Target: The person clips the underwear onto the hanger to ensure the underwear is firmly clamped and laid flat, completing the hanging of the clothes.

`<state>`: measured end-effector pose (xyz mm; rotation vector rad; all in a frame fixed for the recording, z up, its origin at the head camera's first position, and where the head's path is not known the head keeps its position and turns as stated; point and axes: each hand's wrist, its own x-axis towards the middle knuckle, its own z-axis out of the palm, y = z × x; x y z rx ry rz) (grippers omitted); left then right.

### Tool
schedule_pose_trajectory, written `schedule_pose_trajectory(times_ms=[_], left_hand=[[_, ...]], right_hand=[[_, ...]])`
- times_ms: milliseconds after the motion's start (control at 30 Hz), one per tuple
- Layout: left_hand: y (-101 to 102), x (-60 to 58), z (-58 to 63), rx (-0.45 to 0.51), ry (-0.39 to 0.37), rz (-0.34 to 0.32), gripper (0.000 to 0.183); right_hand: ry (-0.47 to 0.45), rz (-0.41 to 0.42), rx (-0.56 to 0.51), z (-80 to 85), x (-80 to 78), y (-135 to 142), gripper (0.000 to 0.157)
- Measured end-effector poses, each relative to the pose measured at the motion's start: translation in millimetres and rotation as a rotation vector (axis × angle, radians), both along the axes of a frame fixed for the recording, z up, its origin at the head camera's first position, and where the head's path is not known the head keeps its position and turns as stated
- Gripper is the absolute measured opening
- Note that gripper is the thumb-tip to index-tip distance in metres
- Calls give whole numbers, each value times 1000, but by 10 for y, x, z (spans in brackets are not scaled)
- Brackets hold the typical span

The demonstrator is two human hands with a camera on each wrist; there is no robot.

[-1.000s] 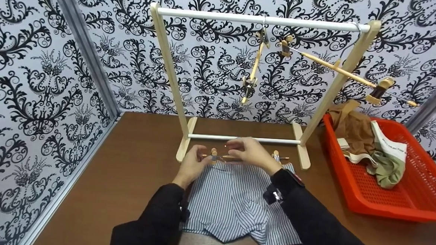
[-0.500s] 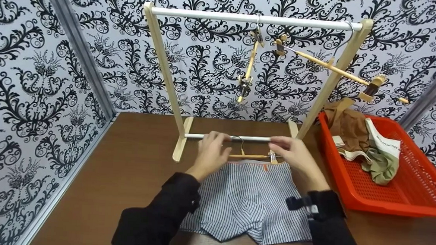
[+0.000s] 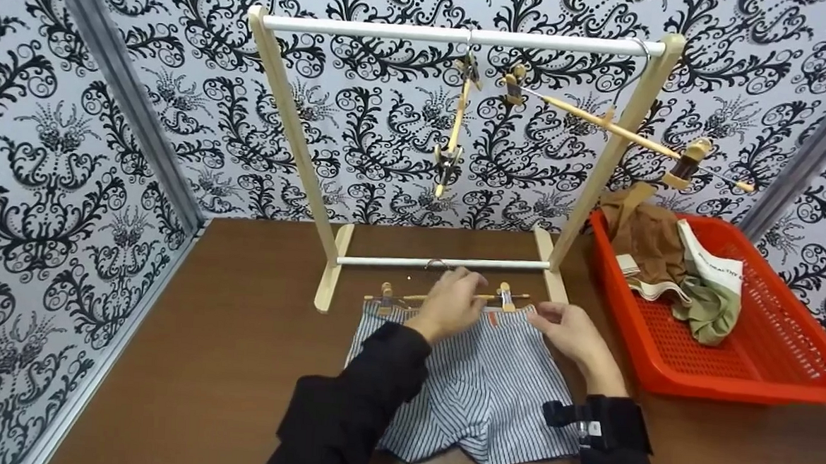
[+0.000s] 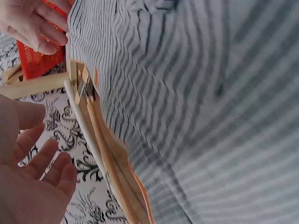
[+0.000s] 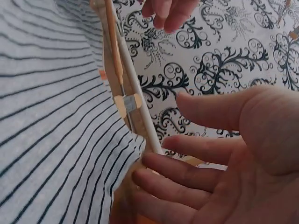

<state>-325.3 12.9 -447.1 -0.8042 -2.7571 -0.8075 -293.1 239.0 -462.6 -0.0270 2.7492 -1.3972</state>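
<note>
Striped shorts (image 3: pixel 504 378) lie flat on the brown table, waistband toward the rack. Along the waistband lies a wooden clip hanger (image 4: pixel 100 135), its left clip (image 3: pixel 385 298) and right clip (image 3: pixel 506 298) at the cloth's edge. My left hand (image 3: pixel 455 301) hovers over the hanger's middle and hides part of it; its fingers (image 4: pixel 49 163) are loosely bent around nothing. Beside the waistband's right corner is my right hand (image 3: pixel 574 329), its spread fingers (image 5: pixel 182 177) right at the cloth edge in the right wrist view.
A wooden rack with a white rail (image 3: pixel 395 30) stands behind the shorts. Two clip hangers hang from it, one in the middle (image 3: pixel 455 121) and one at right (image 3: pixel 602 123). On the right, a red basket (image 3: pixel 723 386) holds brown and green clothing (image 3: pixel 649 237).
My left hand has left the hanger's left clip and moved right over its middle. My right hand went from the middle to the right clip, then down to the waistband's right corner.
</note>
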Motion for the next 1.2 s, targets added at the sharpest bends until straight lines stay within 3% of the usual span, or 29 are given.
schedule_pose_trajectory(times_ms=[267, 467, 567, 733, 933, 1200], left_hand=[[289, -127, -88, -108, 19, 39, 29], [417, -227, -125, -183, 50, 82, 28], [495, -288, -166, -202, 30, 100, 29], [598, -338, -243, -182, -21, 123, 29], [635, -343, -253, -145, -71, 140, 31], [611, -400, -327, -97, -82, 174, 25]], right_hand=[[-98, 10, -37, -51, -9, 5, 60], [-41, -22, -29, -94, -57, -4, 53], [-27, -25, -34, -113, -74, 16, 50], [-40, -26, -76, -156, -97, 85, 49], [-40, -14, -111, -189, -128, 92, 49], [-31, -13, -127, -232, -146, 89, 46]])
